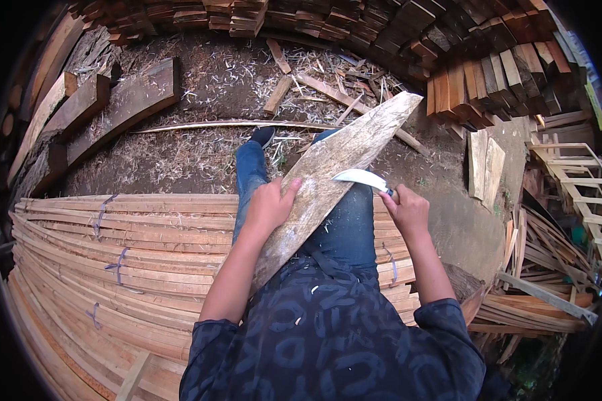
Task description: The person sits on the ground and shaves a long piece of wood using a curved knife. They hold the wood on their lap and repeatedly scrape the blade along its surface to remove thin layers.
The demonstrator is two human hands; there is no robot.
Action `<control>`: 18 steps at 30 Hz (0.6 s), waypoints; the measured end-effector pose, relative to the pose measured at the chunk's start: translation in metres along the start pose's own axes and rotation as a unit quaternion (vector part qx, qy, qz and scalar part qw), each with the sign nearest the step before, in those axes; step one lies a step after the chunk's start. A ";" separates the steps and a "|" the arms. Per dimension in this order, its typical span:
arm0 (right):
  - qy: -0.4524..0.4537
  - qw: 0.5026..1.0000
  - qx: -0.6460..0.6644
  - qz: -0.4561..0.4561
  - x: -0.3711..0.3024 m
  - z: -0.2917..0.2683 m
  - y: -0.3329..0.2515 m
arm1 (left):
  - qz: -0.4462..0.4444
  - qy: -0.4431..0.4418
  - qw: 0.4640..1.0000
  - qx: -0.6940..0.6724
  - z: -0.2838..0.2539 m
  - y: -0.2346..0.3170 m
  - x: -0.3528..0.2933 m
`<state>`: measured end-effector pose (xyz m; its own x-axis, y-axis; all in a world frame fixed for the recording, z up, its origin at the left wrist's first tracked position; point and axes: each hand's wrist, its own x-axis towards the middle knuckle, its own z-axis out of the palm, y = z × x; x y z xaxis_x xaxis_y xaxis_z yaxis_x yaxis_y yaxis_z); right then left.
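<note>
I see, from far off, the right hand (409, 210) curled tight round a curved, silver metal knife (362, 176), blade pointing left over the right edge of a long, pale, pointed wooden board (344, 150). The left hand (270, 207) rests at its left edge, thumb spread; I can't tell if the fingers grip. The board slants over blue denim legs (351, 230), tip up and right.

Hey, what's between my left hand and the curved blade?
In the head view, only bare board lies between your left hand and the curved blade.
</note>
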<state>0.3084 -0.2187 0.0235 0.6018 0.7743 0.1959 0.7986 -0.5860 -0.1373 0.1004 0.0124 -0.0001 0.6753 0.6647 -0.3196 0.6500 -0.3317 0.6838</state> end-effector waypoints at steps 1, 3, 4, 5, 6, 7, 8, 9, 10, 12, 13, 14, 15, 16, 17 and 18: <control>0.022 0.995 -0.009 0.097 0.016 -0.005 0.019 | -0.004 0.000 1.000 -0.004 -0.001 0.001 -0.001; 0.065 0.967 -0.025 0.246 0.045 -0.021 0.083 | -0.005 -0.013 1.000 -0.014 0.002 0.006 -0.002; 0.089 0.951 -0.029 0.295 0.049 -0.030 0.109 | 0.008 -0.012 1.000 -0.019 0.006 0.006 -0.001; 0.083 0.943 -0.006 0.324 0.055 -0.048 0.109 | 0.018 -0.005 1.000 -0.022 0.010 0.003 0.003; 0.072 0.946 0.020 0.314 0.060 -0.059 0.103 | 0.023 0.008 0.999 -0.028 0.010 0.002 0.003; 0.053 0.949 0.046 0.306 0.058 -0.065 0.089 | 0.016 0.011 1.000 -0.022 0.008 0.000 0.001; 0.025 0.957 0.084 0.275 0.054 -0.067 0.068 | 0.010 0.012 1.000 -0.017 0.008 -0.001 -0.001; 0.000 0.962 0.121 0.245 0.047 -0.065 0.042 | 0.008 0.012 1.000 -0.012 0.009 -0.002 0.000; -0.005 0.982 0.100 0.158 0.031 -0.050 0.024 | 0.010 0.012 1.000 -0.012 0.009 -0.001 0.001; -0.033 0.996 0.066 0.044 0.006 -0.016 -0.003 | 0.012 0.010 1.000 -0.010 0.008 0.000 0.001; -0.056 0.997 0.054 0.018 0.001 -0.009 -0.012 | 0.015 0.006 1.000 -0.010 0.006 0.002 0.001; -0.048 0.998 0.048 0.005 0.005 -0.008 -0.006 | 0.017 0.001 1.000 -0.010 0.004 0.004 0.001; -0.041 0.998 0.045 -0.006 0.012 -0.004 0.002 | 0.017 -0.005 1.000 -0.007 0.002 0.004 -0.001; -0.030 0.999 0.030 0.029 0.020 -0.005 0.006 | 0.015 -0.011 1.000 -0.005 0.001 0.004 -0.003; -0.010 0.995 0.029 0.096 0.028 -0.002 0.016 | 0.016 -0.014 1.000 -0.004 0.001 0.004 -0.003; 0.013 0.987 0.029 0.160 0.036 0.000 0.027 | 0.019 -0.014 1.000 -0.003 -0.001 0.005 -0.001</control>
<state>0.3519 -0.2064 0.0267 0.8239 0.5443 0.1579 0.5666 -0.7849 -0.2508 0.1021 0.0107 0.0046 0.7091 0.6326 -0.3115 0.6218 -0.3526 0.6993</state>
